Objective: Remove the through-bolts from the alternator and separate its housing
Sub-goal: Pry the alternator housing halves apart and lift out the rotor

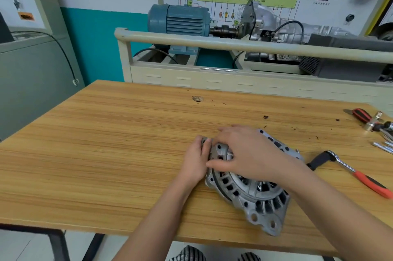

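Alternator (248, 188) on its side on the wooden table (106, 143), right of centre, near the front edge. Cast aluminium housing, dull silver, ribbed and pierced with rows of dark vent slots; a mounting lug with round holes juts toward 5 o'clock, close to the table edge. Left hand (194, 160) at 9 o'clock of the housing, fingers curled round the far-left lug, gripping it. Right hand (240, 154) draped over the top from 3 o'clock, fingers bent down onto the upper face, thumb on the near side, grasping the housing; hides most of the upper half. A dark seam line runs round the body on the left side; whether the halves are parted, cannot tell. Through-bolts not made out. Table top pale laminate with straight streaked grain, one round hole (197, 98) at 11 o'clock from the alternator, dark crumbs scattered toward the far right. Ratchet handle (359, 175) at 3 o'clock, chrome shank, orange-and-black grip, lying apart from the housing. More tools (374, 122) at 2 o'clock by the right edge: red-and-black handle, bright sockets and extensions. Behind the table, a cream bench (212, 82) with a tubular rail, carrying a blue-grey finned motor (180, 22) coupled to a grey metal gearbox (265, 22).
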The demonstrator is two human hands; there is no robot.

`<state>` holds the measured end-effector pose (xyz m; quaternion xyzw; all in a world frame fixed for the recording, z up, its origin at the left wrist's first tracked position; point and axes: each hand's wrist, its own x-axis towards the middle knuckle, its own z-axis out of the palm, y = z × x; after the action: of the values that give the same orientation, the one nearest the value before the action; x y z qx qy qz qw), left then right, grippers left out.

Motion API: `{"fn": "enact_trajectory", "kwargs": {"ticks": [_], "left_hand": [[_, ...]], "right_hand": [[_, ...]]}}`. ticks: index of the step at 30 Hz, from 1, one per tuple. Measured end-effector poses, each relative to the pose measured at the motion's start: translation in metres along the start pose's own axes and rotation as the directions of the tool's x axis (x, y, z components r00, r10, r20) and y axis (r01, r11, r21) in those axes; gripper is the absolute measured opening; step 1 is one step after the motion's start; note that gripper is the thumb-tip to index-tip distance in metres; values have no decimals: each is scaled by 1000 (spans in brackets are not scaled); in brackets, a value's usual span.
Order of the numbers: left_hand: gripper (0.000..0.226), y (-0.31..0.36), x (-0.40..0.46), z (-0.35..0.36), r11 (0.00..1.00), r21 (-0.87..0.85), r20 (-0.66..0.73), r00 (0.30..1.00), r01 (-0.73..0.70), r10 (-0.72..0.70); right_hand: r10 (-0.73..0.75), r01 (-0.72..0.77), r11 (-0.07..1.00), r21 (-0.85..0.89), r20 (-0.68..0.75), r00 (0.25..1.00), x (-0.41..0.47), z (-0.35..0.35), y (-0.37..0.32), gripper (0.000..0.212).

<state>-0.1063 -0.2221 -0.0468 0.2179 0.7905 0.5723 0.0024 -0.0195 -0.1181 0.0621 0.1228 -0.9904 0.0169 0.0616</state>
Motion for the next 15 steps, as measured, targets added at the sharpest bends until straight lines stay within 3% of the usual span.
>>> {"fn": "enact_trajectory", "kwargs": {"ticks": [8, 15], "left_hand": [[23, 2, 6, 3, 1000, -8, 4, 1000, -14, 14], [21, 2, 10, 0, 997, -72, 58, 998, 10, -5]], "right_hand": [[-92, 92, 996, -18, 3, 996, -6, -3, 4, 51], [-306, 311, 946, -90, 66, 950, -16, -1, -2, 40]]}}
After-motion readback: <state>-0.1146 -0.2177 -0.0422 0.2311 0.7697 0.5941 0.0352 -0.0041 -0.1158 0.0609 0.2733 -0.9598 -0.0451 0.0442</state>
